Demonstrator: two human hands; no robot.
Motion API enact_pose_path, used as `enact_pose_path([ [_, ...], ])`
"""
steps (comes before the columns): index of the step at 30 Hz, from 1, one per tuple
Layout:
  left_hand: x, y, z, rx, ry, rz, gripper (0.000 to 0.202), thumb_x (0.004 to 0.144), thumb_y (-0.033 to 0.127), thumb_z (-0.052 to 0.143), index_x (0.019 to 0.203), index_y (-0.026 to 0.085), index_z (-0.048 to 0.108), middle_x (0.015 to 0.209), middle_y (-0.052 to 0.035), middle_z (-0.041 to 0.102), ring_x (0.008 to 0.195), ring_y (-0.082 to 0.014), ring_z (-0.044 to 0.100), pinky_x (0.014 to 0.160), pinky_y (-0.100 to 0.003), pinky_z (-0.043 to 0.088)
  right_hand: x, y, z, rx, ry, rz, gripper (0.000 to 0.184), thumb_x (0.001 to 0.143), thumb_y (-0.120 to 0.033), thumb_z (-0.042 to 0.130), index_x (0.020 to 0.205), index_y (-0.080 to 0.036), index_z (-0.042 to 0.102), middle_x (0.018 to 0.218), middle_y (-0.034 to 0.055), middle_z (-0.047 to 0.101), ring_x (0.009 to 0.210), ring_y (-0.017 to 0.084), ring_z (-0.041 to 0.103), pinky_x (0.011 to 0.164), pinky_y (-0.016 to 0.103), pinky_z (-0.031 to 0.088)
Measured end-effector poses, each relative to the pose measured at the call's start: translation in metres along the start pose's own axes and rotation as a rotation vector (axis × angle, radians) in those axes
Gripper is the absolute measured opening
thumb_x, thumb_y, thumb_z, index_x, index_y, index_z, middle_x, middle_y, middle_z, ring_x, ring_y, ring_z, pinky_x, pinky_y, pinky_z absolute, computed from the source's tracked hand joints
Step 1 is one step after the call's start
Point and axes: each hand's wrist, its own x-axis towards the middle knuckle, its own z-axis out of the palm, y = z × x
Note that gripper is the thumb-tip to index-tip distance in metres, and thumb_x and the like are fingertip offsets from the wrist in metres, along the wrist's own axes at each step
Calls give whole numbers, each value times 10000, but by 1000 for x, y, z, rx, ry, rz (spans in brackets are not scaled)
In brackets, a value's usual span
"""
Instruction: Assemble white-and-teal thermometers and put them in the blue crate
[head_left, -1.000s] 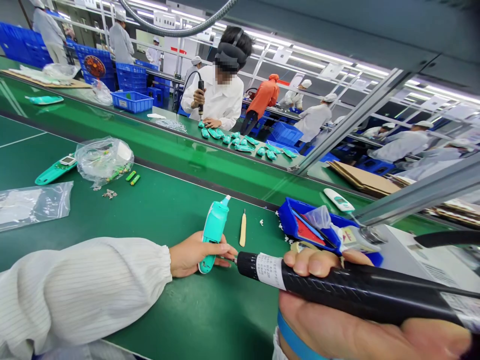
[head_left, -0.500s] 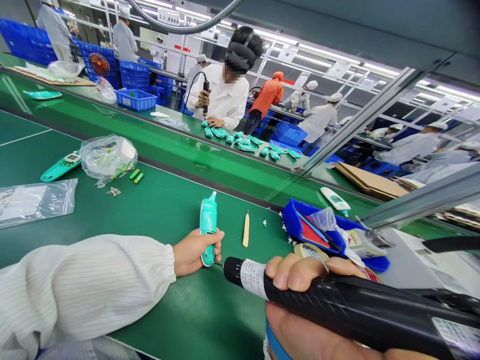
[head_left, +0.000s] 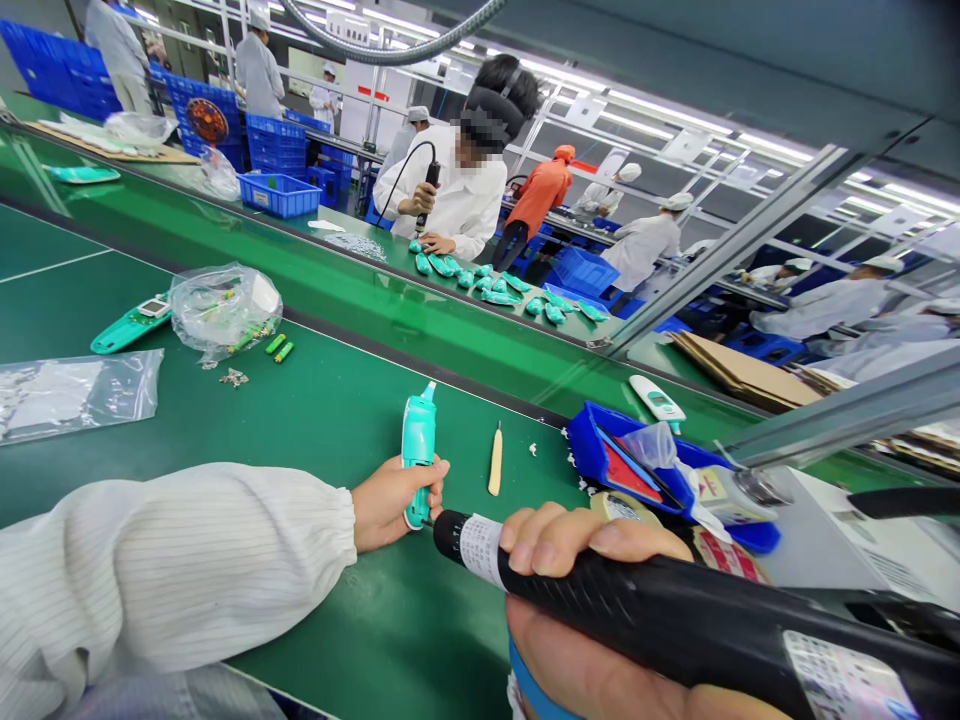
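Observation:
My left hand (head_left: pixel 391 506) is closed round the lower end of a teal handheld device (head_left: pixel 418 446), which lies on the green mat (head_left: pixel 315 420) with its white tip pointing away from me. My right hand (head_left: pixel 585 600) grips a black electric screwdriver (head_left: pixel 675 610). Its tip touches the bottom end of the teal device next to my left fingers.
A beige pry stick (head_left: pixel 495 459) lies just right of the device. Beyond it a blue parts tray (head_left: pixel 592 450) holds a plastic bag. A second teal device (head_left: pixel 131 323), plastic bags (head_left: pixel 225 305) and small green parts sit at left. Across the conveyor a person drives screws into teal housings (head_left: pixel 487 285).
The screwdriver tip has moved left to the device's bottom end. My left hand turned the device from a slant to nearly straight, pointing away from me.

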Motion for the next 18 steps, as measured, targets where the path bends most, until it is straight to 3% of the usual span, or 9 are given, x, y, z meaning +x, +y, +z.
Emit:
enact_pose_path([
  [8,1,1,0,-22,4,1,124,764,160,539,711,145,428,508,45,421,435,-43,388,461,-166,327,2,-1,3,-16,-31,27,382,627,-671,512,749,-309,523,490,-40,473,412,147,445,448,302,412],
  [13,1,1,-1,-17,-17,1,146,750,169,571,710,145,432,516,44,421,442,-45,396,459,-169,329,-3,5,6,23,52,-60,430,619,-668,518,791,-274,531,513,-39,485,412,143,446,442,305,402],
  [18,2,6,-7,-8,-34,24,151,735,171,596,744,145,447,539,43,420,453,-50,397,455,-180,338,-2,-23,-11,-186,27,-123,383,691,-593,528,902,-275,486,561,-26,476,479,162,466,536,354,444],
])
